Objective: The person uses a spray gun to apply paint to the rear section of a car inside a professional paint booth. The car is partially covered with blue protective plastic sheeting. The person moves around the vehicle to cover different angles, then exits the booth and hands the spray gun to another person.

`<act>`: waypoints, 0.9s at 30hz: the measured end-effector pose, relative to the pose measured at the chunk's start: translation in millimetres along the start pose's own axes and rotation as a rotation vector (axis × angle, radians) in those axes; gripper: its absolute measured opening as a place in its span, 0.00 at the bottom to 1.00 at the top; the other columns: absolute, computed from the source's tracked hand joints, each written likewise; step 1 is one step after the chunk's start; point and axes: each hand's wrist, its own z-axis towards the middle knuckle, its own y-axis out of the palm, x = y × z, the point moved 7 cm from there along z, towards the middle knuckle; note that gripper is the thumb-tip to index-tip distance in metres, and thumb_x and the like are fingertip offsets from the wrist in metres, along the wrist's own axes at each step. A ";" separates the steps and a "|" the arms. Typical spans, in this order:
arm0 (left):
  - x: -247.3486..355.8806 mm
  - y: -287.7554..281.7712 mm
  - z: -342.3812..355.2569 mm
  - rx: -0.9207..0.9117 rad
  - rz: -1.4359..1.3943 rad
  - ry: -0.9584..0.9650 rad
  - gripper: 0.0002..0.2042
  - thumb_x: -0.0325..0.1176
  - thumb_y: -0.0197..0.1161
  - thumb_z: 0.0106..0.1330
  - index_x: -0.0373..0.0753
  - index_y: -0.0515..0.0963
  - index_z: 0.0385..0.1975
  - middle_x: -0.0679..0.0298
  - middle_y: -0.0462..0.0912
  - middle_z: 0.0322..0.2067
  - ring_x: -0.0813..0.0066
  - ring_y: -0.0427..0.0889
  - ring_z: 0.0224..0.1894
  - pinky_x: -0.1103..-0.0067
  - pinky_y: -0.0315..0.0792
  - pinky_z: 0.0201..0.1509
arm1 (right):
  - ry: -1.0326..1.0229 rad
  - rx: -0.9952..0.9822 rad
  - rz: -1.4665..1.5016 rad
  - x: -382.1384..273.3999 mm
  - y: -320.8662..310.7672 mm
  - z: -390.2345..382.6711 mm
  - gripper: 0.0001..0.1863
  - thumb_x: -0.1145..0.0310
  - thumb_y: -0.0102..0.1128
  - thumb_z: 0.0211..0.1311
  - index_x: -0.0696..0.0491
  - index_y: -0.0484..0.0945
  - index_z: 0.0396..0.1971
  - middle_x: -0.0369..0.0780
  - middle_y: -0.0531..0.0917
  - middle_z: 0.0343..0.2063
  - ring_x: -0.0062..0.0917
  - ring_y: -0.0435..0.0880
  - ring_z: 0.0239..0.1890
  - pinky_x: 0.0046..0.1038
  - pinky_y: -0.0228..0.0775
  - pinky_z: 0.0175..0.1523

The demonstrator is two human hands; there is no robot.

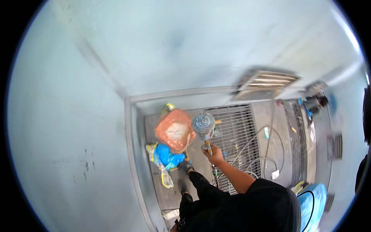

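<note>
Spray gun (204,129), grey and paint-spattered, was held by its yellowish handle in the right hand (212,154), whose fingers were closed around it; its round cup was carried just beyond the fingers, above the floor (201,162). Only a sliver of what appeared to be the left hand (174,228) was shown at the lower edge, and its grip could not be told. A white label (275,174) was seen beside a looped hose (283,150); any print was too small to be read. Metal grating (241,120) was set into the grey floor, and an orange bag (176,131) and blue plastic (168,155) were bunched near the shoes (186,166). Pale blue walls (69,127) were marked by dark smudges (86,166), and a louvred vent (272,80) was fitted low.
</note>
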 end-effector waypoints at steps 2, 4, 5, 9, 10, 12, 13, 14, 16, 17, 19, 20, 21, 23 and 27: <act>3.4 -4.1 -5.9 -0.051 0.089 0.083 0.23 0.39 0.69 0.55 0.38 0.80 0.51 0.47 0.87 0.41 0.54 0.87 0.43 0.66 0.77 0.47 | -0.152 0.236 0.076 5.0 -49.2 -41.9 0.16 0.58 0.69 0.62 0.56 0.84 0.39 0.50 0.83 0.39 0.46 0.85 0.43 0.40 0.75 0.45; -8.7 -1.4 -13.6 -0.091 0.162 0.147 0.23 0.39 0.69 0.55 0.38 0.80 0.50 0.47 0.87 0.41 0.54 0.87 0.43 0.66 0.77 0.47 | 0.019 0.253 0.099 -32.2 -114.4 -83.8 0.13 0.63 0.69 0.60 0.59 0.82 0.37 0.48 0.83 0.39 0.43 0.85 0.40 0.40 0.75 0.44; -14.8 -4.2 -18.9 -0.122 0.210 0.167 0.23 0.39 0.69 0.55 0.38 0.80 0.50 0.47 0.87 0.41 0.54 0.87 0.43 0.66 0.77 0.47 | 0.001 0.328 0.099 -32.3 -142.2 -109.5 0.13 0.64 0.69 0.60 0.59 0.82 0.36 0.47 0.83 0.39 0.42 0.85 0.38 0.40 0.75 0.44; -11.5 1.1 -23.9 -0.231 0.410 0.285 0.23 0.39 0.69 0.54 0.38 0.80 0.50 0.47 0.87 0.41 0.54 0.87 0.43 0.66 0.77 0.47 | 0.279 0.520 0.332 -56.4 -238.5 -232.9 0.12 0.65 0.67 0.62 0.57 0.81 0.41 0.44 0.83 0.38 0.34 0.84 0.32 0.39 0.76 0.40; -6.3 4.1 -24.5 -0.260 0.464 0.313 0.23 0.39 0.69 0.54 0.38 0.80 0.50 0.46 0.87 0.41 0.54 0.87 0.43 0.66 0.77 0.47 | 0.247 0.619 0.353 -45.1 -249.6 -264.9 0.13 0.65 0.67 0.63 0.56 0.81 0.43 0.42 0.83 0.37 0.31 0.83 0.32 0.36 0.76 0.39; 3.5 12.7 -27.1 -0.313 0.568 0.358 0.23 0.39 0.69 0.54 0.38 0.80 0.50 0.46 0.87 0.41 0.54 0.87 0.43 0.66 0.77 0.47 | 0.169 0.805 0.381 -23.3 -268.2 -328.4 0.14 0.65 0.66 0.65 0.54 0.81 0.47 0.37 0.83 0.34 0.25 0.81 0.31 0.31 0.75 0.36; 11.4 19.7 -26.8 -0.339 0.622 0.380 0.23 0.39 0.69 0.54 0.38 0.80 0.50 0.46 0.87 0.41 0.54 0.87 0.43 0.66 0.77 0.47 | 0.118 0.938 0.336 -24.7 -281.5 -363.1 0.10 0.68 0.65 0.66 0.55 0.83 0.44 0.33 0.82 0.29 0.18 0.78 0.28 0.26 0.71 0.33; 20.4 29.3 -26.8 -0.366 0.676 0.409 0.23 0.39 0.69 0.54 0.38 0.80 0.50 0.46 0.87 0.41 0.54 0.87 0.43 0.66 0.77 0.47 | 0.159 0.982 0.377 -18.8 -289.4 -397.7 0.09 0.69 0.65 0.66 0.55 0.83 0.44 0.32 0.81 0.27 0.16 0.77 0.27 0.24 0.70 0.31; 41.8 48.1 -25.7 -0.419 0.774 0.453 0.23 0.39 0.69 0.54 0.38 0.80 0.50 0.46 0.87 0.41 0.54 0.87 0.43 0.66 0.77 0.47 | 0.229 1.073 0.466 -7.3 -304.8 -465.5 0.08 0.71 0.64 0.67 0.55 0.84 0.43 0.30 0.80 0.23 0.12 0.75 0.25 0.21 0.69 0.29; 52.7 58.3 -25.5 -0.440 0.829 0.479 0.23 0.39 0.69 0.54 0.38 0.80 0.50 0.46 0.87 0.41 0.54 0.87 0.43 0.66 0.77 0.47 | 0.406 1.075 0.622 -15.8 -308.8 -489.3 0.07 0.71 0.64 0.67 0.56 0.84 0.42 0.30 0.80 0.23 0.12 0.75 0.24 0.21 0.69 0.28; 77.2 92.2 -24.8 -0.502 0.924 0.521 0.23 0.39 0.69 0.54 0.38 0.80 0.50 0.46 0.87 0.41 0.54 0.87 0.43 0.66 0.77 0.47 | 0.633 1.013 0.758 1.4 -308.8 -545.6 0.18 0.54 0.57 0.69 0.49 0.81 0.51 0.31 0.82 0.37 0.16 0.79 0.34 0.25 0.74 0.37; 88.3 114.1 -27.0 -0.536 0.975 0.543 0.23 0.39 0.69 0.54 0.38 0.80 0.50 0.46 0.87 0.41 0.54 0.87 0.43 0.66 0.77 0.47 | 0.685 0.942 0.756 18.1 -305.0 -571.4 0.29 0.37 0.50 0.71 0.42 0.78 0.59 0.32 0.85 0.51 0.20 0.83 0.44 0.28 0.78 0.46; 99.4 135.6 -29.4 -0.565 1.020 0.559 0.23 0.39 0.69 0.54 0.37 0.80 0.50 0.46 0.87 0.41 0.54 0.87 0.43 0.66 0.77 0.47 | 0.592 1.080 0.741 33.5 -307.6 -593.5 0.26 0.40 0.53 0.71 0.43 0.79 0.57 0.31 0.85 0.47 0.19 0.82 0.41 0.27 0.78 0.44; 122.4 167.8 -36.8 -0.566 1.045 0.611 0.23 0.39 0.69 0.54 0.37 0.80 0.50 0.46 0.87 0.41 0.54 0.87 0.43 0.66 0.77 0.47 | 0.369 1.278 0.713 37.7 -321.0 -610.3 0.18 0.52 0.59 0.70 0.48 0.82 0.50 0.31 0.86 0.40 0.17 0.82 0.35 0.25 0.76 0.39; 154.6 261.7 -49.8 -0.678 1.209 0.649 0.23 0.39 0.69 0.54 0.37 0.80 0.49 0.46 0.87 0.41 0.54 0.87 0.43 0.66 0.77 0.47 | 0.222 1.597 0.612 68.5 -323.5 -691.6 0.09 0.70 0.65 0.67 0.57 0.82 0.43 0.34 0.87 0.33 0.14 0.82 0.30 0.23 0.76 0.34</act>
